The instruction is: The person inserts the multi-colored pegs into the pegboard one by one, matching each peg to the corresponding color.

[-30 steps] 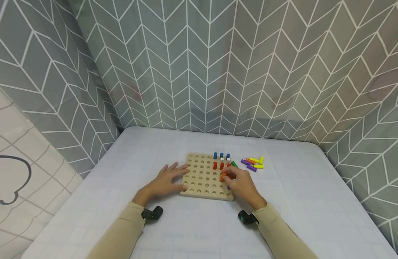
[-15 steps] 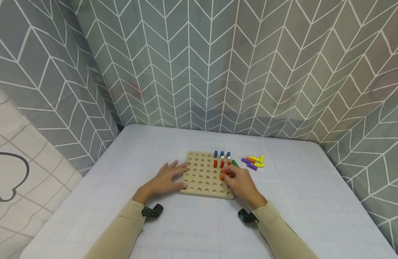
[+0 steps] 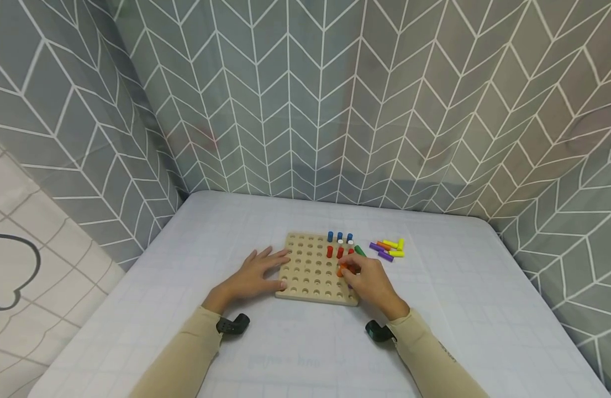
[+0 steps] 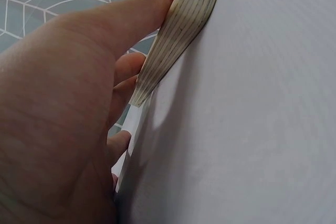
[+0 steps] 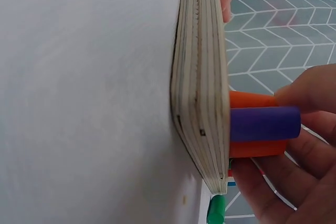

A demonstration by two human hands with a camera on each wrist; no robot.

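Note:
A wooden pegboard [image 3: 307,271] lies on the table with blue pegs [image 3: 340,236], white pegs and red pegs [image 3: 330,252] upright at its right side. My left hand [image 3: 253,276] rests spread on the board's left edge, thumb and fingertips touching it. At the right edge, my right hand [image 3: 372,282] pinches an orange peg [image 3: 340,271] standing on the board. The right wrist view shows a purple peg [image 5: 265,123] nearest the camera, with orange pegs [image 5: 257,149] behind it and the fingers around them. The fingers partly hide these pegs in the head view.
A green peg [image 3: 360,251] lies against the board's right edge. Loose yellow [image 3: 396,254], purple [image 3: 385,256] and orange pegs lie on the table [image 3: 444,287] to the right. A patterned curtain [image 3: 315,99] hangs behind the table.
The head view has shifted slightly. Both hands stay in nearly the same places on the board, and no peg has visibly changed position.

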